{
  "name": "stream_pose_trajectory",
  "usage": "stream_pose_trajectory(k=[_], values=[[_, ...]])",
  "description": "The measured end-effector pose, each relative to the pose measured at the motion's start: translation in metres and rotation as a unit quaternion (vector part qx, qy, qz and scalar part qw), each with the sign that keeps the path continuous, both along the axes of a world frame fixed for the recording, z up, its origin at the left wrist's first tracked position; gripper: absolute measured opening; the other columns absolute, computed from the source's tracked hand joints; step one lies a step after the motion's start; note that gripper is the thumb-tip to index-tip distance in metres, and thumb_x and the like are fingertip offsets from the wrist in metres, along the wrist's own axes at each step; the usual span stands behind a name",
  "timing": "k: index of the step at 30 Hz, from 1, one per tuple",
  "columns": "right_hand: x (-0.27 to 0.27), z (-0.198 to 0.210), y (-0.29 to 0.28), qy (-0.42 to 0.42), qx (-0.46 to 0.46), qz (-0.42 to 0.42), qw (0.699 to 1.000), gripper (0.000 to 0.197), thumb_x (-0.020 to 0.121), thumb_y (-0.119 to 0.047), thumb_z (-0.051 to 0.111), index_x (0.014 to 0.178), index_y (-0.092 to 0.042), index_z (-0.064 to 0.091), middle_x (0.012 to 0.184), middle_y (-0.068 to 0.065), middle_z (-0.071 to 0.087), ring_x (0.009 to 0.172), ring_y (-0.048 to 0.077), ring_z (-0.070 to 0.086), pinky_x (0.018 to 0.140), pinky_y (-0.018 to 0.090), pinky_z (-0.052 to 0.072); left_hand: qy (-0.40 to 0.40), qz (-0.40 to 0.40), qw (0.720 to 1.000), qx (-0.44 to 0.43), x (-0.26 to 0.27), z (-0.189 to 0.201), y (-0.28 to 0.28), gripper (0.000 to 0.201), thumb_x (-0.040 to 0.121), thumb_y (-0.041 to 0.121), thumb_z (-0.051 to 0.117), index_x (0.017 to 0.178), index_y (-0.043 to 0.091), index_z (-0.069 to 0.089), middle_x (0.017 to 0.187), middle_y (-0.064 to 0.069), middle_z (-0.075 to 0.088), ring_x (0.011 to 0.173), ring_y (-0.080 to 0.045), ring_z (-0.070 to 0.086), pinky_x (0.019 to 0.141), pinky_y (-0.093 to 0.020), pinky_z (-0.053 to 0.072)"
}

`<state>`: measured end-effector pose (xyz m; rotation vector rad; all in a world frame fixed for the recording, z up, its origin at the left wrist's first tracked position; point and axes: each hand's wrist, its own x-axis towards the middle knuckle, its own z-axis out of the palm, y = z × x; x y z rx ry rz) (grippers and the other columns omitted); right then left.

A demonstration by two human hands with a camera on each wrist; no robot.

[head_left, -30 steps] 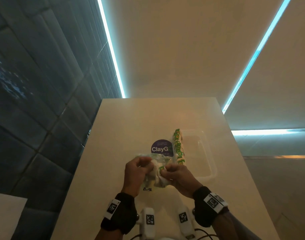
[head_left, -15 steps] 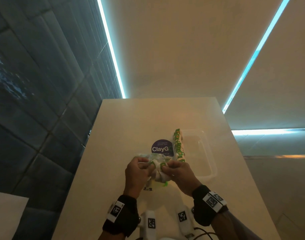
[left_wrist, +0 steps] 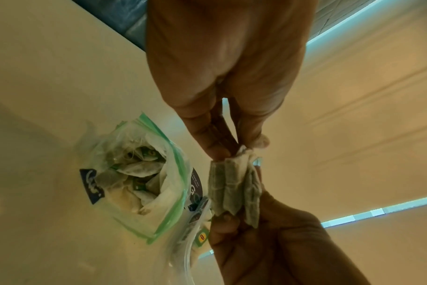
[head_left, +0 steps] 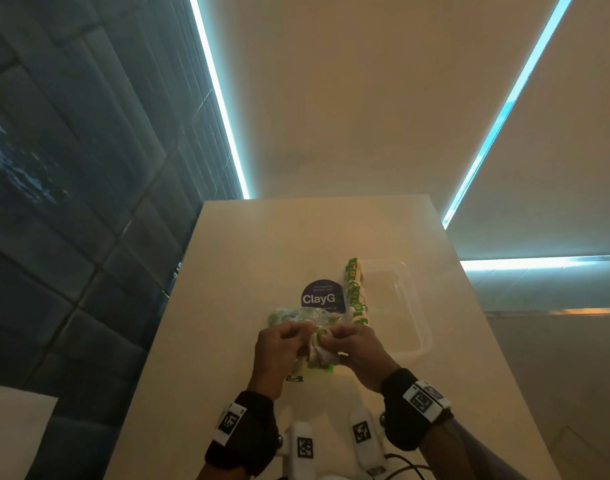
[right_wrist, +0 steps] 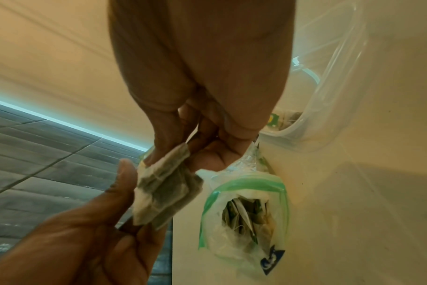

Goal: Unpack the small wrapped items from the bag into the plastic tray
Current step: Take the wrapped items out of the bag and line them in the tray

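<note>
A small bundle of tea bags point(head_left: 319, 353) hangs between both hands, just above the table. My left hand point(head_left: 303, 332) pinches one end of the bundle point(left_wrist: 234, 185), and in the left wrist view the left hand point(left_wrist: 232, 151) grips it between thumb and fingers. My right hand point(head_left: 331, 337) pinches the other end; the right wrist view shows the right hand point(right_wrist: 181, 157) on the tea bags point(right_wrist: 163, 194). Under them lies the open green-zip bag point(head_left: 293, 315) point(left_wrist: 139, 183) point(right_wrist: 244, 212), with several tea bags inside. The clear plastic tray point(head_left: 424, 341) point(right_wrist: 329, 92) stands at right.
A row of green-labelled tea bags point(head_left: 357, 296) lies along the tray's left side. A round purple ClayG sticker point(head_left: 319, 297) is on the table behind the bag. Two white marker-tagged devices point(head_left: 303, 445) sit at the near edge. A dark tiled wall runs along the left.
Both hands have drawn closer together over the zip bag and shifted their finger hold on the tea bag bundle. The bag and the tray have not moved.
</note>
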<state>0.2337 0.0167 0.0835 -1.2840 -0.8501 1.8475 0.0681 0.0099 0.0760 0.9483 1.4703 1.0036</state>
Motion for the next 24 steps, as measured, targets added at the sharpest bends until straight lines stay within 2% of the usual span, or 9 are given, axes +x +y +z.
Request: stream_pose_trajectory(k=[3, 5, 8, 12, 14, 16, 19, 21, 24], values=[[0.000, -0.001, 0.000, 0.004, 0.011, -0.058, 0.998, 0.023, 0.085, 0.001, 0.065, 0.102, 0.016, 0.064, 0.105, 0.030, 0.066, 0.091, 0.034, 0.066, 0.085, 0.048, 0.057, 0.051, -0.062, 0.997, -0.008, 0.008, 0.008, -0.005, 0.035, 0.093, 0.043, 0.058, 0.121, 0.023, 0.064, 0.112, 0.000, 0.069, 0.098, -0.015, 0.067, 0.078, -0.025, 0.056], [-0.001, -0.001, 0.001, 0.014, 0.023, -0.087, 0.996, 0.024, 0.085, 0.001, 0.065, 0.104, 0.015, 0.064, 0.108, 0.030, 0.066, 0.093, 0.036, 0.067, 0.086, 0.050, 0.056, 0.058, -0.141, 0.988, -0.030, 0.016, 0.012, -0.009, 0.040, 0.095, 0.045, 0.053, 0.131, 0.026, 0.051, 0.116, 0.002, 0.064, 0.096, -0.011, 0.063, 0.073, -0.022, 0.053], [-0.005, -0.001, 0.001, 0.007, 0.047, -0.108, 0.993, 0.024, 0.086, -0.002, 0.066, 0.107, 0.008, 0.065, 0.105, 0.025, 0.069, 0.094, 0.032, 0.070, 0.083, 0.046, 0.059, 0.014, -0.191, 0.980, -0.051, 0.026, 0.010, -0.011, 0.030, 0.101, 0.034, 0.046, 0.130, 0.029, 0.040, 0.113, -0.006, 0.062, 0.080, -0.015, 0.062, 0.061, -0.025, 0.052], [-0.011, -0.001, -0.002, -0.005, 0.076, -0.105, 0.992, 0.020, 0.088, -0.006, 0.065, 0.106, 0.002, 0.069, 0.101, 0.018, 0.072, 0.091, 0.028, 0.070, 0.082, 0.041, 0.057, 0.014, -0.148, 0.988, -0.050, 0.028, 0.006, -0.007, 0.021, 0.104, 0.025, 0.039, 0.125, 0.026, 0.042, 0.092, -0.007, 0.058, 0.063, -0.011, 0.051, 0.050, -0.021, 0.042], [-0.014, 0.000, -0.004, -0.041, 0.092, -0.087, 0.991, 0.015, 0.092, -0.009, 0.062, 0.096, 0.002, 0.071, 0.090, 0.017, 0.071, 0.076, 0.025, 0.063, 0.069, 0.037, 0.051, -0.001, -0.130, 0.990, -0.050, 0.027, 0.007, -0.005, 0.017, 0.105, 0.024, 0.036, 0.118, 0.021, 0.046, 0.080, -0.006, 0.053, 0.059, -0.009, 0.045, 0.049, -0.022, 0.039], [-0.016, 0.001, -0.006, -0.073, 0.108, -0.072, 0.989, 0.019, 0.095, -0.011, 0.058, 0.089, 0.003, 0.069, 0.077, 0.013, 0.067, 0.065, 0.017, 0.058, 0.057, 0.028, 0.047, 0.002, -0.133, 0.990, -0.052, 0.028, 0.008, -0.004, 0.018, 0.105, 0.023, 0.033, 0.112, 0.018, 0.049, 0.075, -0.003, 0.051, 0.059, -0.009, 0.044, 0.050, -0.022, 0.039], [-0.017, 0.004, -0.007, -0.069, 0.129, -0.052, 0.988, 0.032, 0.099, -0.012, 0.051, 0.089, 0.017, 0.059, 0.072, 0.016, 0.058, 0.053, 0.012, 0.054, 0.047, 0.022, 0.046, 0.023, -0.151, 0.987, -0.056, 0.030, 0.009, -0.003, 0.022, 0.105, 0.024, 0.031, 0.109, 0.017, 0.051, 0.076, -0.002, 0.054, 0.061, -0.010, 0.047, 0.052, -0.022, 0.041], [-0.015, 0.004, -0.006, -0.060, 0.137, -0.040, 0.988, 0.035, 0.101, -0.015, 0.049, 0.090, 0.017, 0.057, 0.073, 0.016, 0.057, 0.055, 0.014, 0.053, 0.048, 0.023, 0.044, 0.025, -0.148, 0.987, -0.051, 0.030, 0.011, -0.002, 0.023, 0.106, 0.024, 0.031, 0.108, 0.018, 0.053, 0.077, -0.003, 0.055, 0.062, -0.011, 0.047, 0.053, -0.022, 0.041], [-0.008, 0.006, -0.003, -0.038, 0.138, -0.024, 0.989, 0.030, 0.099, -0.016, 0.053, 0.092, 0.011, 0.062, 0.081, 0.020, 0.061, 0.068, 0.023, 0.057, 0.059, 0.030, 0.050, 0.025, -0.120, 0.992, -0.039, 0.030, 0.015, -0.001, 0.023, 0.105, 0.025, 0.034, 0.106, 0.018, 0.055, 0.079, -0.004, 0.055, 0.062, -0.011, 0.047, 0.052, -0.021, 0.041]])
